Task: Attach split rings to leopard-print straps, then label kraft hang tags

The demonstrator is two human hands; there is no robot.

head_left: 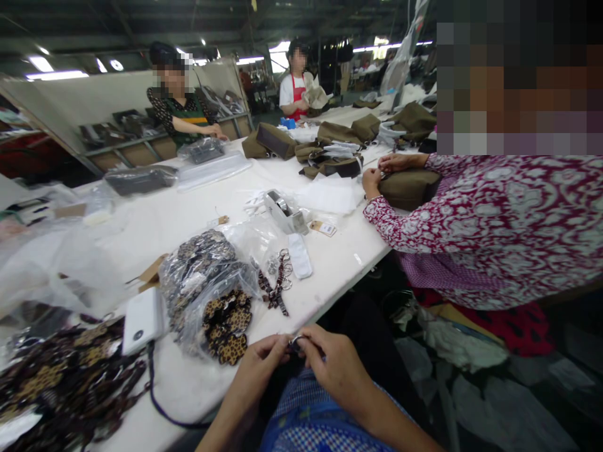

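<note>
Just off the table's near edge, my two hands meet above my lap. My right hand pinches a small metal ring between thumb and fingers. From the other side my left hand is closed at the same ring, its thumb and fingertips pressed together. Whether a strap or other small part is also between the fingertips cannot be made out. On the table beyond lie dark patterned straps with metal rings. Leopard-print pieces spill from a clear plastic bag left of them.
A white power bank with a black cable stands beside a heap of dark and leopard-print straps. A tape dispenser sits mid-table. At right, a co-worker in a patterned sleeve handles an olive bag. Two people work across the table.
</note>
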